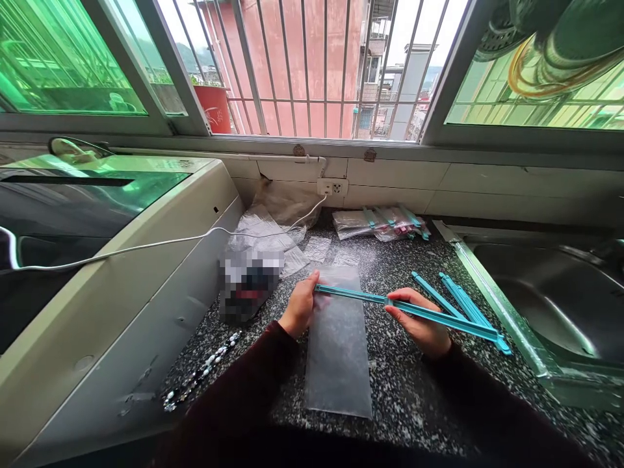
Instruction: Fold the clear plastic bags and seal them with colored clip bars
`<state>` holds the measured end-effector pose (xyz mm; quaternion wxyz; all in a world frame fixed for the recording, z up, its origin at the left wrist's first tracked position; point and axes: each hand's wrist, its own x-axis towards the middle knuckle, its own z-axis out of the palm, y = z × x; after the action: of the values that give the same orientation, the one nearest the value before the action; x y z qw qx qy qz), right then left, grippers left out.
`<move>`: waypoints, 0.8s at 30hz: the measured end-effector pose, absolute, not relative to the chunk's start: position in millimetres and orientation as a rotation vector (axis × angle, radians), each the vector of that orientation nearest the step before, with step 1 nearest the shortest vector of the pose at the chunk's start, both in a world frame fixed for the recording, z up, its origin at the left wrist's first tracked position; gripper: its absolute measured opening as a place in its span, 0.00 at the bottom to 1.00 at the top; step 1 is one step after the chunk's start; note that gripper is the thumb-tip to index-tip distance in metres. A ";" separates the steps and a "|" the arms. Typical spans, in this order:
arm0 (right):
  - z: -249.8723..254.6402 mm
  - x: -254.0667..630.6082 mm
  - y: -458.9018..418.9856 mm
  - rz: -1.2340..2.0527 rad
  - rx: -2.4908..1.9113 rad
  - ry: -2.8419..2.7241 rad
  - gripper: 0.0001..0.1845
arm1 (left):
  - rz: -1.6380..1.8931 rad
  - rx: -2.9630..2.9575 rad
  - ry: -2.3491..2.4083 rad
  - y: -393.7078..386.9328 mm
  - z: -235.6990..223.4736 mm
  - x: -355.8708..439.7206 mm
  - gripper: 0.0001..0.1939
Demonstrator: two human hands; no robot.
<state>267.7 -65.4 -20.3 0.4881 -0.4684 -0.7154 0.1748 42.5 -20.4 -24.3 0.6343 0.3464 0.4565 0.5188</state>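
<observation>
A long blue bag sealing clip stretches between my two hands, its narrow strip to the left and its wider part to the right. My left hand is closed on the strip's left end, at the upper left edge of a clear plastic bag. That bag lies flat on the counter, and the strip crosses it near the top. My right hand is closed around the clip near its middle, fingers and thumb pinching it. More blue clips lie on the counter just beyond my right hand.
Several bags with blue clips lie by the wall. Crumpled plastic packaging and a blurred-out item are at left, beside a white machine. A beaded string lies nearby. A white cable hangs across. The sink is at right.
</observation>
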 end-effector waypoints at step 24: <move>-27.4 270.6 -60.1 0.196 -1.047 -1.863 0.04 | 1.088 0.858 0.991 -23.7 -18.9 40.6 0.32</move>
<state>270.6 -60.1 -27.4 0.4776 -0.4287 -0.7627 0.0802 40.6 -23.7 -18.9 0.6587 0.3792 0.4376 0.4804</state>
